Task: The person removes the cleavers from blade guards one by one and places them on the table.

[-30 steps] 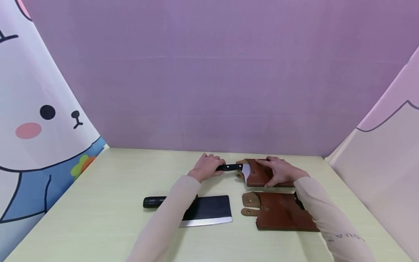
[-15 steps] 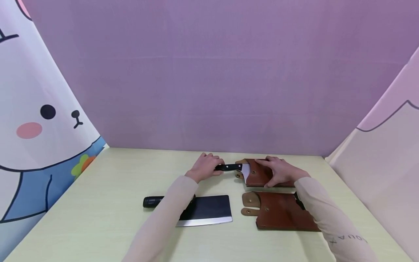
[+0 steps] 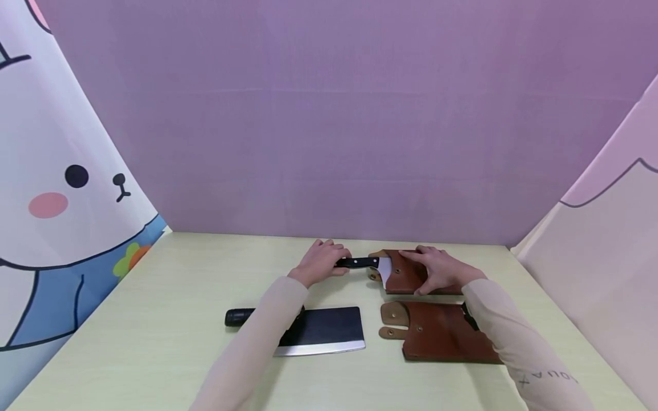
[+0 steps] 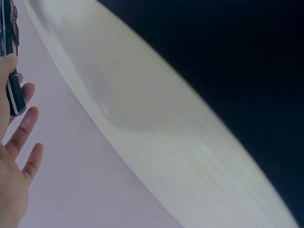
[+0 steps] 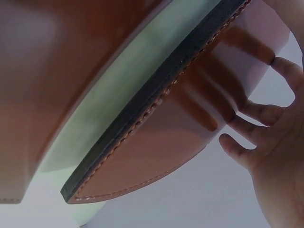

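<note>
In the head view my left hand (image 3: 321, 262) pinches the black handle (image 3: 357, 262) of a cleaver between thumb and index finger. The left wrist view shows the other fingers (image 4: 29, 124) spread loosely apart from the handle. Only a strip of the cleaver's blade (image 3: 384, 270) shows; the rest lies inside a brown leather sheath (image 3: 403, 279) with a stitched edge. My right hand (image 3: 437, 269) grips this sheath across its width, thumb at the near edge. In the right wrist view its fingertips (image 5: 232, 116) touch the leather's far side.
A second cleaver (image 3: 329, 328) with a dark blade lies nearer, partly under the left sleeve (image 3: 257, 342). To its right, a second brown sheath (image 3: 442, 334) with two snap straps lies flat, partly under the right sleeve (image 3: 514, 342). A purple cloth (image 3: 334, 142) stands behind the table (image 3: 154, 319).
My left hand and the cleaver handle have shifted slightly left. The sheath's mouth has moved a little left too, while my right hand stays almost in place.
</note>
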A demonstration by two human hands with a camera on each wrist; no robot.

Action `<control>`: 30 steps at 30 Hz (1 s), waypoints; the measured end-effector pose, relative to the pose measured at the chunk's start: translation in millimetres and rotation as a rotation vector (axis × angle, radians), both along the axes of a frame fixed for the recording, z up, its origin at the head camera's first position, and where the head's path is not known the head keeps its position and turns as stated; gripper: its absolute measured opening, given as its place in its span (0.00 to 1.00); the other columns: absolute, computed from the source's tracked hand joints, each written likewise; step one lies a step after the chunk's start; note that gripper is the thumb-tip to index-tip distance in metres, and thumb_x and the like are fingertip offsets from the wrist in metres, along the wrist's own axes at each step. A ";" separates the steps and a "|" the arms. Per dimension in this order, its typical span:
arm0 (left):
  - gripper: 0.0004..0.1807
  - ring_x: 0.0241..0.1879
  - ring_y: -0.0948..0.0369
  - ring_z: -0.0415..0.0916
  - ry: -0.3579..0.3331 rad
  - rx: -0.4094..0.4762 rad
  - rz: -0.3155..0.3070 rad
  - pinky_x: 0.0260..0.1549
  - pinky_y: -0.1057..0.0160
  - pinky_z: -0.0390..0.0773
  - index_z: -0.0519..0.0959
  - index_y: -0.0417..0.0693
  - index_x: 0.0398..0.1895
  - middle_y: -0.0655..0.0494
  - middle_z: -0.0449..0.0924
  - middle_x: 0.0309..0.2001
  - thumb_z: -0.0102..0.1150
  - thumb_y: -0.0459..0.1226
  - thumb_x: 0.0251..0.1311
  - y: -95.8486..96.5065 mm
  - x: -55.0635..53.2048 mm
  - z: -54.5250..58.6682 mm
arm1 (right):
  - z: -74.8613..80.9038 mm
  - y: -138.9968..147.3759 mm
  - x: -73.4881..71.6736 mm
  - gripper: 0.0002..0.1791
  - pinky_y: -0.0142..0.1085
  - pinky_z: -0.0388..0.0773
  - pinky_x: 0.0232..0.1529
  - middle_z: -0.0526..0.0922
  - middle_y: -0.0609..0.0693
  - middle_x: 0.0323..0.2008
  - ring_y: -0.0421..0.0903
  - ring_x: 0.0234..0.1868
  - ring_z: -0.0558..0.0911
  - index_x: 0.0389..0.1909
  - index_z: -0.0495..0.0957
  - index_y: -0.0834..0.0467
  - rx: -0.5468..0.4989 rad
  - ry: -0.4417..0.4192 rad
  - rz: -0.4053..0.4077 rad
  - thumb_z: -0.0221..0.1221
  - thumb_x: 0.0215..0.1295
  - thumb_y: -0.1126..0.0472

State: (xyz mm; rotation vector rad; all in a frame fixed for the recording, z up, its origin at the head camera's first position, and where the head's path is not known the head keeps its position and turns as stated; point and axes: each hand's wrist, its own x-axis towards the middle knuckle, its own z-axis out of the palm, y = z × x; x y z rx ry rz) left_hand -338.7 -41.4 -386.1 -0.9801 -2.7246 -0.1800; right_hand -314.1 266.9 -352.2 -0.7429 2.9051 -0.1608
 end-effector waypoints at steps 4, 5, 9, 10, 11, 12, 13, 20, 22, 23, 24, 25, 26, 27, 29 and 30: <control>0.16 0.40 0.61 0.70 0.009 0.003 -0.005 0.43 0.58 0.66 0.78 0.62 0.46 0.65 0.80 0.43 0.59 0.51 0.55 -1.3 -1.0 -1.1 | 0.0 -1.1 0.6 0.54 0.65 0.60 0.54 0.56 0.68 0.65 0.68 0.63 0.58 0.68 0.57 0.48 0.000 -0.002 -0.001 0.71 0.37 0.42; 0.16 0.40 0.61 0.70 0.012 0.006 -0.007 0.43 0.58 0.66 0.78 0.62 0.46 0.65 0.80 0.42 0.59 0.51 0.55 -1.6 -1.1 -1.4 | 0.1 -1.6 0.9 0.54 0.64 0.60 0.54 0.56 0.68 0.65 0.68 0.63 0.58 0.68 0.57 0.48 -0.001 -0.005 -0.004 0.71 0.37 0.42; 0.16 0.40 0.61 0.70 0.017 0.017 -0.015 0.43 0.58 0.66 0.78 0.61 0.45 0.64 0.80 0.43 0.59 0.51 0.54 -3.3 -1.3 -1.8 | 0.0 -2.8 0.9 0.54 0.64 0.59 0.54 0.56 0.68 0.64 0.68 0.63 0.59 0.68 0.57 0.49 0.000 -0.004 0.002 0.71 0.37 0.43; 0.16 0.40 0.61 0.70 0.016 0.020 -0.016 0.44 0.58 0.66 0.79 0.61 0.45 0.64 0.80 0.43 0.59 0.51 0.54 -3.6 -1.2 -1.7 | 0.1 -3.2 0.9 0.54 0.64 0.59 0.55 0.56 0.68 0.65 0.67 0.63 0.59 0.68 0.57 0.48 -0.002 -0.008 -0.004 0.71 0.37 0.44; 0.16 0.41 0.61 0.70 0.013 0.024 -0.019 0.44 0.57 0.66 0.79 0.61 0.45 0.64 0.80 0.43 0.59 0.51 0.54 -3.9 -1.2 -1.6 | 0.0 -3.5 0.8 0.53 0.64 0.59 0.55 0.56 0.68 0.65 0.67 0.63 0.59 0.68 0.57 0.48 -0.001 -0.010 -0.005 0.71 0.37 0.44; 0.16 0.41 0.61 0.70 0.013 0.024 -0.019 0.45 0.57 0.66 0.79 0.61 0.45 0.64 0.80 0.43 0.59 0.51 0.54 -4.2 -1.2 -1.5 | 0.2 -3.9 0.9 0.54 0.64 0.60 0.54 0.56 0.68 0.64 0.68 0.62 0.59 0.68 0.57 0.49 0.003 -0.008 0.000 0.71 0.37 0.44; 0.16 0.41 0.61 0.71 0.012 0.025 -0.020 0.45 0.57 0.66 0.79 0.61 0.45 0.63 0.80 0.43 0.60 0.51 0.54 -4.5 -1.2 -1.2 | 0.4 -4.2 1.0 0.54 0.64 0.60 0.54 0.56 0.68 0.64 0.67 0.63 0.59 0.68 0.57 0.48 0.002 -0.011 -0.004 0.71 0.37 0.44; 0.16 0.41 0.60 0.72 0.035 0.011 -0.021 0.45 0.57 0.67 0.79 0.61 0.45 0.64 0.80 0.43 0.60 0.51 0.54 -6.8 -2.7 0.6 | 0.6 -4.4 2.0 0.53 0.64 0.62 0.53 0.55 0.68 0.65 0.68 0.63 0.59 0.68 0.56 0.48 -0.001 -0.024 -0.020 0.71 0.38 0.46; 0.16 0.41 0.60 0.72 0.044 0.018 -0.023 0.45 0.57 0.67 0.79 0.60 0.45 0.64 0.80 0.42 0.60 0.51 0.53 -8.0 -2.7 1.0 | 0.5 -4.0 2.1 0.53 0.64 0.62 0.53 0.55 0.69 0.65 0.68 0.62 0.59 0.68 0.56 0.48 0.000 -0.025 -0.020 0.71 0.38 0.46; 0.16 0.41 0.60 0.72 0.044 0.019 -0.023 0.45 0.57 0.66 0.79 0.60 0.45 0.64 0.80 0.42 0.60 0.51 0.53 -8.4 -2.8 1.3 | 0.4 -3.8 1.7 0.53 0.64 0.62 0.52 0.55 0.69 0.65 0.69 0.62 0.59 0.68 0.56 0.48 0.001 -0.024 -0.017 0.72 0.38 0.46; 0.16 0.41 0.60 0.71 0.043 0.022 -0.024 0.45 0.57 0.66 0.79 0.60 0.45 0.64 0.80 0.42 0.61 0.50 0.53 -8.9 -2.7 1.6 | 0.4 -3.5 1.4 0.53 0.64 0.62 0.52 0.55 0.69 0.65 0.69 0.62 0.59 0.68 0.56 0.49 0.002 -0.022 -0.015 0.72 0.38 0.46; 0.16 0.41 0.59 0.71 0.045 0.024 -0.023 0.45 0.57 0.66 0.79 0.60 0.45 0.64 0.80 0.42 0.61 0.50 0.53 -9.4 -2.8 1.7 | 0.4 -3.0 1.1 0.54 0.64 0.62 0.52 0.55 0.69 0.64 0.69 0.62 0.59 0.68 0.57 0.49 0.002 -0.018 -0.011 0.72 0.37 0.45; 0.16 0.41 0.59 0.71 0.045 0.025 -0.021 0.45 0.56 0.66 0.79 0.60 0.45 0.64 0.80 0.42 0.61 0.50 0.53 -9.9 -2.9 2.0 | 0.3 -2.5 0.7 0.54 0.64 0.63 0.52 0.56 0.69 0.64 0.69 0.62 0.59 0.68 0.57 0.49 0.002 -0.014 -0.006 0.72 0.37 0.45; 0.16 0.41 0.59 0.71 0.045 0.027 -0.020 0.45 0.56 0.66 0.79 0.60 0.45 0.64 0.80 0.42 0.61 0.50 0.53 -10.3 -2.9 2.5 | 0.4 -2.2 0.6 0.54 0.64 0.63 0.52 0.56 0.69 0.64 0.69 0.61 0.60 0.68 0.57 0.49 0.002 -0.009 -0.002 0.72 0.37 0.45; 0.16 0.42 0.59 0.71 0.039 0.025 -0.018 0.45 0.56 0.66 0.79 0.60 0.45 0.64 0.80 0.43 0.61 0.50 0.53 -10.7 -3.2 3.2 | 0.4 -1.5 0.1 0.54 0.63 0.63 0.52 0.57 0.70 0.63 0.69 0.61 0.60 0.68 0.57 0.50 0.005 0.003 0.009 0.72 0.37 0.44; 0.16 0.43 0.59 0.71 0.039 0.025 -0.018 0.46 0.56 0.66 0.79 0.60 0.45 0.64 0.80 0.43 0.61 0.50 0.53 -11.0 -3.2 3.5 | 0.4 -1.2 0.4 0.54 0.63 0.63 0.52 0.57 0.70 0.63 0.68 0.61 0.60 0.68 0.57 0.50 0.004 0.005 0.010 0.71 0.37 0.44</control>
